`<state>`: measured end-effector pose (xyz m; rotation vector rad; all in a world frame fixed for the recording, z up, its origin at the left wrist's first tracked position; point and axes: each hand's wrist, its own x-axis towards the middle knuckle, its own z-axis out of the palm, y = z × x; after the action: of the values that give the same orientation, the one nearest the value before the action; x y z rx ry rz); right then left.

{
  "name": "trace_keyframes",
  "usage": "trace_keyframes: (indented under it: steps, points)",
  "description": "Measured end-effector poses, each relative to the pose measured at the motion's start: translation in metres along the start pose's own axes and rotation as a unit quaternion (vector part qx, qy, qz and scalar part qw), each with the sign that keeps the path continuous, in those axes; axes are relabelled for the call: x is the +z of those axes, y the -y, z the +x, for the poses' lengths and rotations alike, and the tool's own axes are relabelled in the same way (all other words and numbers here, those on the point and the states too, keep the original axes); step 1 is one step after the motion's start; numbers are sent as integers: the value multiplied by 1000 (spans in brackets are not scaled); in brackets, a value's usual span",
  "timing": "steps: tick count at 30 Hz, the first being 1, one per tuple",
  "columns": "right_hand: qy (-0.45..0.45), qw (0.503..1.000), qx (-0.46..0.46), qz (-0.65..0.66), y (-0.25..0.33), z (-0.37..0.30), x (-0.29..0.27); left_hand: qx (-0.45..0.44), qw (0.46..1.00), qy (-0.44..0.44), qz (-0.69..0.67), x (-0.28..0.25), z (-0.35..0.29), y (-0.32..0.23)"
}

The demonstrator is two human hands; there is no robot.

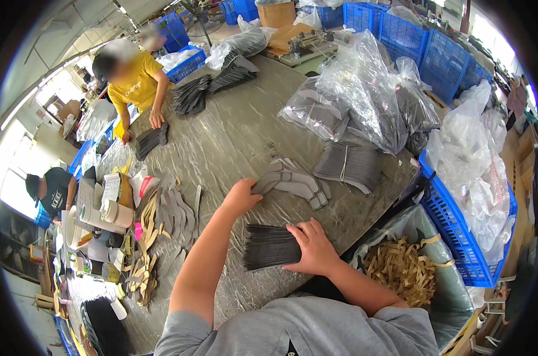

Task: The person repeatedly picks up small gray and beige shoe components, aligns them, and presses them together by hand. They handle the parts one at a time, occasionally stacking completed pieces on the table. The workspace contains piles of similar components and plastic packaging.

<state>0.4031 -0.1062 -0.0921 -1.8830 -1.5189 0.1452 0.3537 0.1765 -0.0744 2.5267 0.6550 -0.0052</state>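
Note:
My right hand [314, 247] is wrapped round the right end of a stack of dark grey cut pieces [270, 247], close to my body on the table. Its thumb lies along the near side and the fingers press the far side. Farther out, my left hand [241, 196] closes on the left end of a fanned pile of lighter grey curved cut pieces [294, 181]; its fingertips are partly hidden there. Just right of that pile lies a bundle of dark grey pieces [348, 166] tied with a pale band.
Clear plastic bags [364, 89] of grey pieces sit at the table's far right. A blue crate [459, 219] and a lined bin of tan strips [402, 267] stand right. Loose pieces and white rolls [105, 215] lie left. A person in yellow [135, 80] handles dark pieces across the table.

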Motion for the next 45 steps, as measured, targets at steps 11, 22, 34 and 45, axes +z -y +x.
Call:
trace_keyframes:
  steps: [11, 22, 34, 45]
  points:
    - [-14, 999, -19, 43, 1, -1, 0, 161, 982, -21, -91, 17, -98, -20]
    - [4, 999, -29, 39, -1, 1, 1, 123, 980, -78, -137, 32, -106, -21]
    - [27, 999, -2, 18, 4, 3, -3, 19, 982, 141, -127, -1, -59, -47]
    - [-6, 1000, -26, 1, 2, 2, -3, 185, 944, 144, 234, -1, 48, -111]
